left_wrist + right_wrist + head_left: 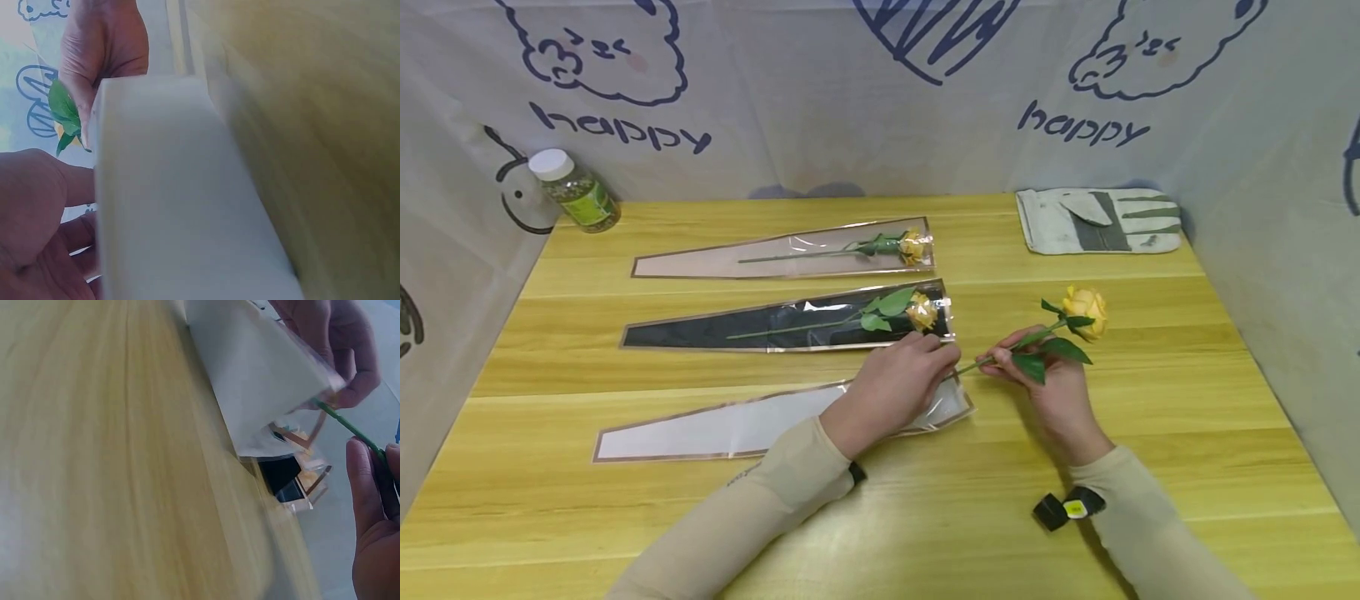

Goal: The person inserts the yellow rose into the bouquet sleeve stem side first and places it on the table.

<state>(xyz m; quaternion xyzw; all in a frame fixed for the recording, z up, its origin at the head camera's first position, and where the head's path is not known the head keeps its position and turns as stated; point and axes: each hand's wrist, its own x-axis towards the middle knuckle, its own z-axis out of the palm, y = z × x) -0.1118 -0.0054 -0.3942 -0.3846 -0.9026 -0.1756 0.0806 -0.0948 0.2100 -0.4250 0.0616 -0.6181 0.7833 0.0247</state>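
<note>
My left hand (898,383) pinches the upper edge of a white flower sleeve (677,429) with a brown border, at its wide right end. In the right wrist view that end of the sleeve (256,375) is lifted off the table. My right hand (1060,396) holds an artificial yellow rose (1085,312) by its green stem, with the bloom pointing right and leaves over the fingers. The stem (353,430) reaches the mouth of the sleeve, right at my left fingertips; its tip is hidden there.
Behind the white sleeve lie a black sleeve (692,335) and a pinkish sleeve (700,265), each with a yellow rose inside. A lidded jar (580,196) stands at the back left. Work gloves (1101,221) lie at the back right, before a cloth wall (865,125).
</note>
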